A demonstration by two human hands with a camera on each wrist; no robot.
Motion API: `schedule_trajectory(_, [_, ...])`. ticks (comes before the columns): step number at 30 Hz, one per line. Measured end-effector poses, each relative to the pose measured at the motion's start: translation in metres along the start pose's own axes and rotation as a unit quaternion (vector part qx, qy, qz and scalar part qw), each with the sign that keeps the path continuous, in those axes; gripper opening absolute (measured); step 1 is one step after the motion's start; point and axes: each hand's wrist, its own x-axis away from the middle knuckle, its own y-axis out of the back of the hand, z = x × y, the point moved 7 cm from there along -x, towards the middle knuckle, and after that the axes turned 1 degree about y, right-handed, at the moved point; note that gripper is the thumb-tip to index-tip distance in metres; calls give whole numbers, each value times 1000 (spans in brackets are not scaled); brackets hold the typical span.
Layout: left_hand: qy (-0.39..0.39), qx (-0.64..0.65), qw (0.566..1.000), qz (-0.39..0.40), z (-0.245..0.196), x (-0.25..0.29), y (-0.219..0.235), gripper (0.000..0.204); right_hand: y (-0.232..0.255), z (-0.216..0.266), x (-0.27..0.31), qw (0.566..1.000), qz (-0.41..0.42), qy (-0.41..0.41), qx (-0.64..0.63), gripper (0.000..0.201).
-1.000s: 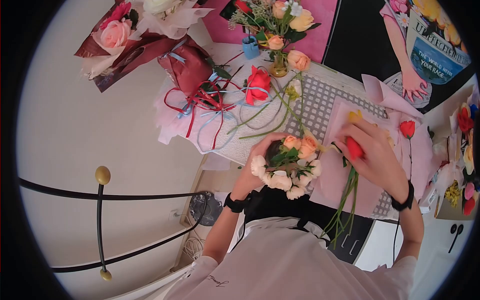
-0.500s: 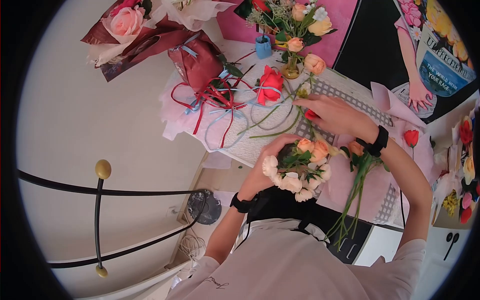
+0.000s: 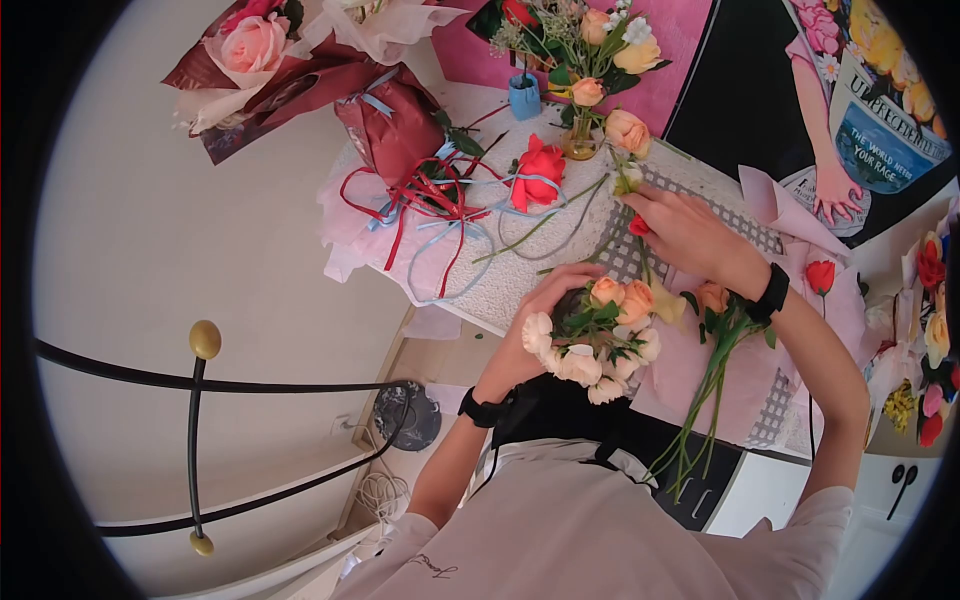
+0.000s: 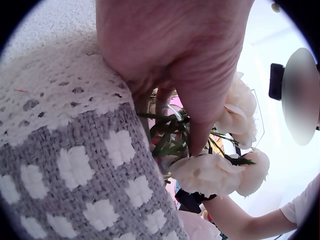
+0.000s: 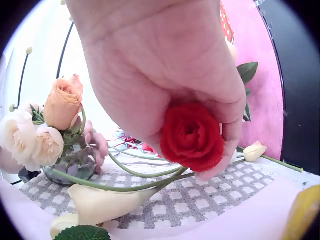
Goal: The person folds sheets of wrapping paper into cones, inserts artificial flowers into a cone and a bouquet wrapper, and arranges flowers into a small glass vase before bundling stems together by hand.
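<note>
My left hand [image 3: 548, 305] grips a small glass vase [image 5: 77, 160] near the table's front edge. White blooms [image 3: 580, 363] and peach roses [image 3: 622, 297] fill the vase; its glass is mostly hidden from above. Beyond it, my right hand [image 3: 695, 235] holds a red rose [image 5: 192, 135] against the palm with curled fingers. Its fingertips reach a pale bud [image 3: 627, 180] and long green stems in the head view. A cream calla lily [image 5: 107, 202] lies on the grey checked mat [image 5: 210, 200] below that hand.
Green-stemmed flowers [image 3: 722, 350] lie on pink paper [image 3: 665, 375] at right. At left are a dark red wrapped bouquet [image 3: 385, 125], tangled ribbons [image 3: 440, 205] and a loose red rose [image 3: 540, 172]. A yellow glass vase [image 3: 580, 140] stands behind, near a pink board [image 3: 680, 50].
My right hand has swung left and away from me with the red rose, from over the pink paper to the long stems, then slightly back right. My left hand stays at the vase.
</note>
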Motion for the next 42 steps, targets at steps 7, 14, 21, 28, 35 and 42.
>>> schedule_trajectory(7, [-9, 24, 999, -33, -3, 0, 2, 62, 7, 16, -13, 999, 13, 33, -7, 46])
schedule_trajectory(14, [33, 62, 998, -7, 1, 2, -1, 61, 14, 52, -57, 990, 9, 127, -56, 39])
schedule_trajectory(21, [18, 49, 999, -8, 1, 6, 3, 66, -14, 109, -120, 970, 16, 203, -130, 43])
schedule_trajectory(28, [21, 37, 999, 2, -5, 3, 4, 66, -70, 99, -151, 973, 42, 226, -33, 37])
schedule_trajectory(35, [14, 41, 999, 4, -1, 2, 2, 64, -50, 91, -120, 968, 119, 221, 18, 37])
schedule_trajectory(42, [25, 34, 999, -2, -4, 2, 4, 66, -22, 119, -145, 973, -1, 231, 24, 48])
